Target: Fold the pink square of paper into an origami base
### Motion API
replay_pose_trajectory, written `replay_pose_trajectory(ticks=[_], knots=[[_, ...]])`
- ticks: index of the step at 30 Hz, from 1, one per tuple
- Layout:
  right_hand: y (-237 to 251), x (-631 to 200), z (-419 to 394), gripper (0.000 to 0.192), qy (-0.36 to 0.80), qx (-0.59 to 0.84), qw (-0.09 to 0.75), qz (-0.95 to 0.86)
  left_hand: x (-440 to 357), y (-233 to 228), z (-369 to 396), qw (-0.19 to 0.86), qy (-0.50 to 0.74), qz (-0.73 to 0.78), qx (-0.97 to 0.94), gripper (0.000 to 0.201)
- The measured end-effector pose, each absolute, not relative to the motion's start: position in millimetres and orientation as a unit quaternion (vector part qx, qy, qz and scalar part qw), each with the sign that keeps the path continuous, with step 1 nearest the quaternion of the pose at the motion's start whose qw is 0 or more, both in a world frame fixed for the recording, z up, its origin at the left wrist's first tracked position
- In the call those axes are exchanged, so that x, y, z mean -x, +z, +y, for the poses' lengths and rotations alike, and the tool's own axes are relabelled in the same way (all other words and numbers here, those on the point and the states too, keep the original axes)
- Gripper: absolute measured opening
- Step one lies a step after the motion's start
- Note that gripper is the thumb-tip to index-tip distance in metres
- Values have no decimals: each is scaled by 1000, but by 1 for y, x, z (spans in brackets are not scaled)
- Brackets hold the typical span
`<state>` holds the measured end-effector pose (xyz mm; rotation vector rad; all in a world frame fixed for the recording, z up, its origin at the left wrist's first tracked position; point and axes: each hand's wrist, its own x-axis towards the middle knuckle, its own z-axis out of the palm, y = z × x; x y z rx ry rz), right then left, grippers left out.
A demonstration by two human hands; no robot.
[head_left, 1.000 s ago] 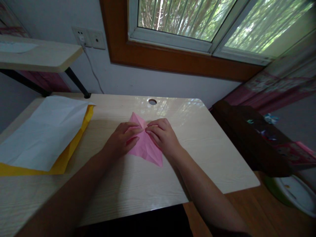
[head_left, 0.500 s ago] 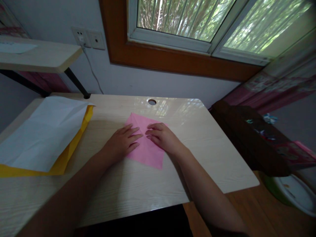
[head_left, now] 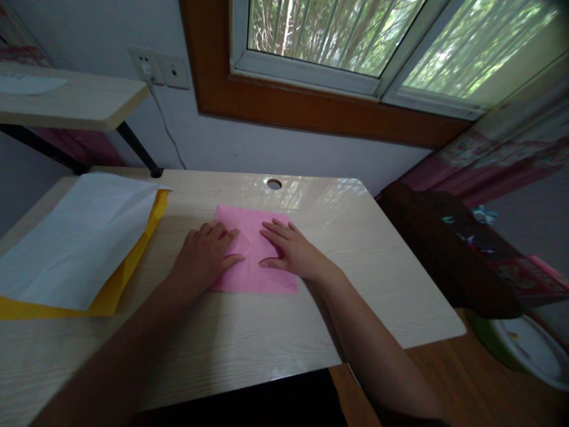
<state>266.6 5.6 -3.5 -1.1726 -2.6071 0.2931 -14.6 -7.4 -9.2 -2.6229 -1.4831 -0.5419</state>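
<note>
A square of pink paper [head_left: 255,281] lies flat on the desk with creases and a small triangular flap line near its centre. My left hand [head_left: 207,252] rests on its left part, the thumb stretched out over the paper and the other fingers bent, with a gap between them. On the right part lies my right hand [head_left: 291,249], palm down, fingers spread and touching the sheet. Each hand covers a piece of the paper's side edge.
A large white sheet [head_left: 84,237] over a yellow sheet [head_left: 122,284] lies on the desk [head_left: 377,255] at the left. A raised shelf [head_left: 89,110] stands at the back left. Behind are a cable hole [head_left: 274,184] and the window [head_left: 324,35]. A rimmed basin [head_left: 533,350] is at right.
The pink paper has turned so that its near edge now lies about level. My left hand has shifted left with its fingers more bent; my right hand's fingers have spread wider.
</note>
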Motion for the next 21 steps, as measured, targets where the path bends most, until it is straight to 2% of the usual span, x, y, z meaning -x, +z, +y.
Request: replay_pose_trajectory(ticks=[5, 10, 16, 21], knots=[[-7, -268, 7, 86, 127, 389, 104, -906, 14, -14, -1, -12, -192, -405, 894, 65], [-8, -268, 6, 84, 131, 389, 103, -906, 14, -26, 1, -33, -142, -390, 909, 75], [-7, -267, 6, 79, 120, 387, 110, -908, 17, -22, 1, -41, -138, -402, 904, 72], [-3, -266, 9, 60, 117, 367, 149, -911, 18, -15, 3, -52, -141, -398, 905, 56]])
